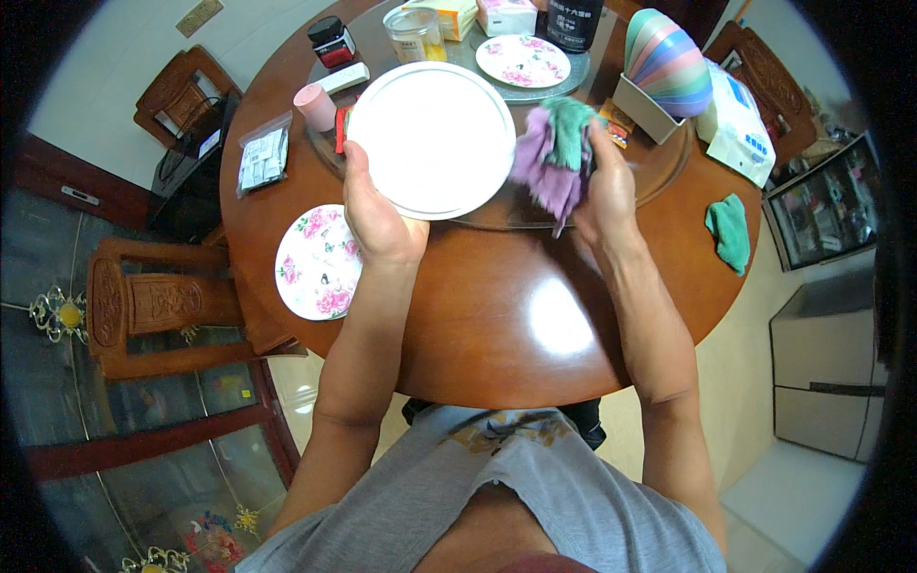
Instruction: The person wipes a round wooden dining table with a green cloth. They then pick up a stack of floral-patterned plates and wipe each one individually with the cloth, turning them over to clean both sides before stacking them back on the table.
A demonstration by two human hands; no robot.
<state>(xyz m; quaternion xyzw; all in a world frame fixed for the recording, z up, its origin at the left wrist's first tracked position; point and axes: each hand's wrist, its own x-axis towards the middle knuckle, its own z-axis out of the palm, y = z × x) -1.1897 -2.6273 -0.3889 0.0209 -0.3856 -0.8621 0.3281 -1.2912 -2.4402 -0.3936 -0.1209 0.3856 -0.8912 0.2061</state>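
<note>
My left hand (383, 215) grips a round white plate (433, 140) by its lower left rim, its plain face with a raised ring turned towards me. In my right hand (609, 190) is a bunched purple and green cloth (555, 157), held just off the plate's right edge. A second plate (315, 268) with pink flowers lies on the wooden table by my left forearm, which covers part of it. Another flowered plate (523, 61) sits at the back on the glass turntable (494, 204).
Around the turntable are a pink cylinder (315, 107), a dark-lidded jar (331, 41), a clear tub (415, 36) and a striped pastel object (666, 64) in a box (645, 111). A green cloth (729, 233) lies near the table's right edge. A carved chair (172, 308) stands left.
</note>
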